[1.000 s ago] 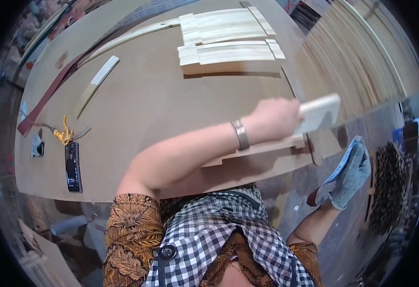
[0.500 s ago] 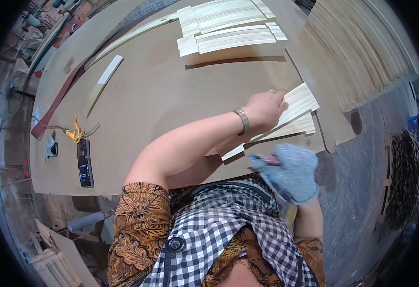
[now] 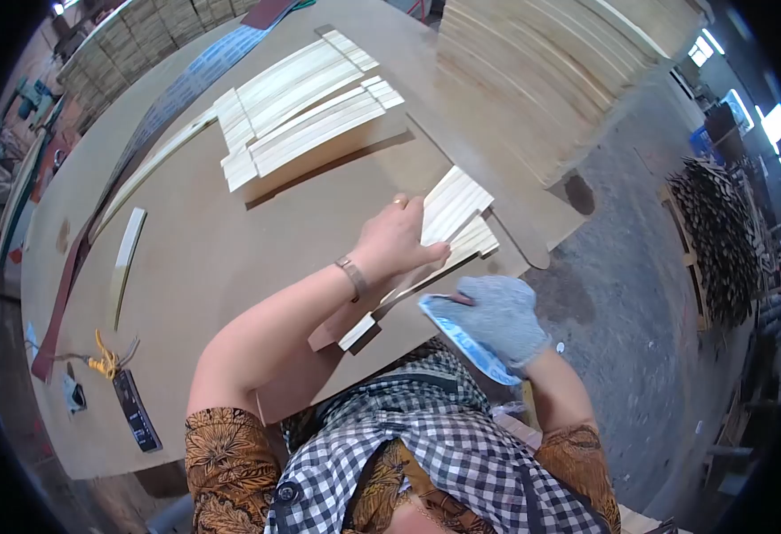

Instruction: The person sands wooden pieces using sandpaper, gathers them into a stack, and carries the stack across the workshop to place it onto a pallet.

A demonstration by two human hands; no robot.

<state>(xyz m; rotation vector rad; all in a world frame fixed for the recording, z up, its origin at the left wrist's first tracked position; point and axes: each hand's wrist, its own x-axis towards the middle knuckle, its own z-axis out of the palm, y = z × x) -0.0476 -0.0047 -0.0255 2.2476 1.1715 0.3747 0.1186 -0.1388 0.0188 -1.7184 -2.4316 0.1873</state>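
Timber board (image 3: 457, 203), overlapping another plank (image 3: 478, 240) near the edge of the worktable (image 3: 199, 267), could skid if the bare left hand (image 3: 393, 240) grasping it slackened, the gloved right hand (image 3: 499, 313) being closed around a blue-backed abrasive strip (image 3: 477, 350).

Looks like bare pale wood on the boards (image 3: 455, 203), matt and pretty smooth, grain lines showing. Definitely knit cloth for the grey glove (image 3: 499, 311), kinda fuzzy. Papery, printed blue-and-white backing on the sanding strip (image 3: 473, 346). Dull, smooth brown sheet-wood look for the counter (image 3: 203, 285). Shiny metal on the bracelet (image 3: 351, 278), glossy dark face on the phone (image 3: 136, 411), soft checked cloth for the apron (image 3: 453, 423).
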